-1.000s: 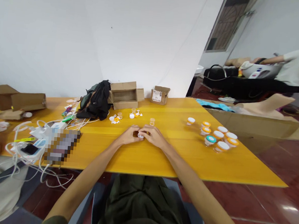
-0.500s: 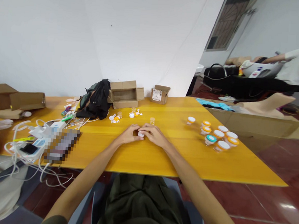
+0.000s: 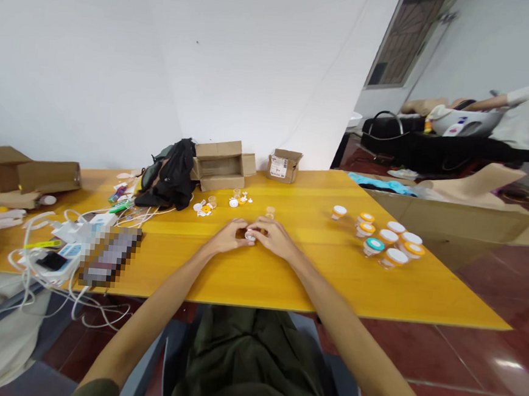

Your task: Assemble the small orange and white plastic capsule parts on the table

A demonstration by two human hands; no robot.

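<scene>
Between my two hands, low over the table, is a small white round plastic part (image 3: 249,236); its exact kind is too small to tell. My left hand (image 3: 229,237) pinches it from the left, thumb and fingers curled around. From the right, my right hand (image 3: 272,235) grips the same part with its fingertips. Just beyond my right hand stands a small clear cup (image 3: 270,212). Farther off to the left lie loose white and orange plastic pieces (image 3: 205,208), with another clear cup (image 3: 212,200) beside them and a white disc (image 3: 233,202) nearby.
Several lidded jars (image 3: 388,236) stand on the right of the yellow table (image 3: 322,282). At the back are a black bag (image 3: 172,178), an open carton (image 3: 221,171) and a smaller box (image 3: 284,166). Tangled white cables (image 3: 27,246) and a blurred-out dark object (image 3: 112,256) lie left.
My hands keep nearly the same place and grip around the white part. At the far left, another person's arm has moved out of view, uncovering pink and white items.
</scene>
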